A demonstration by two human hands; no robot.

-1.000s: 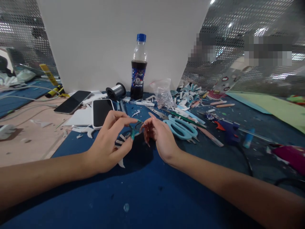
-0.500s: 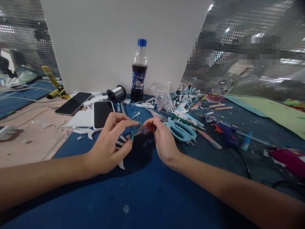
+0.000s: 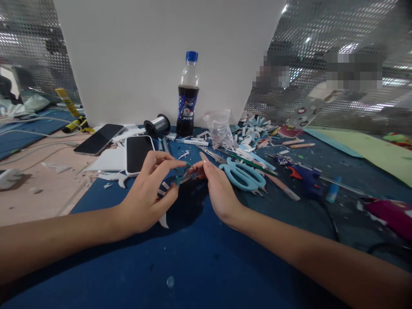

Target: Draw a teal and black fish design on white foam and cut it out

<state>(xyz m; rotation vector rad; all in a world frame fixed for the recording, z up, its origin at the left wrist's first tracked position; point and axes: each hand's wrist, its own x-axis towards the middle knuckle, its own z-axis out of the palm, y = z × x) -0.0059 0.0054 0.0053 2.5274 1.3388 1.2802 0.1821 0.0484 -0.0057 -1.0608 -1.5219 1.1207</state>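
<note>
A white plug (image 3: 9,178) sits at the far left. Next comes a dark phone (image 3: 99,139), lying flat, and then a phone with a white edge (image 3: 139,155). The left hand (image 3: 146,193) is near it, over the blue surface (image 3: 206,266), with its thumb and pointing finger pinched on a small green-blue thing (image 3: 178,180). That thing is between the two hands, and it looks too small and blurry to say what it is. Behind the hands are a spool (image 3: 157,125) and a bottle of dark drink (image 3: 186,109), standing up. The right hand (image 3: 222,189) has curled fingers close to the small thing; I cannot tell if they grip it. Just right of that hand lie blue scissors (image 3: 246,176). Farther right is a blue tool (image 3: 307,179) with a red part.
</note>
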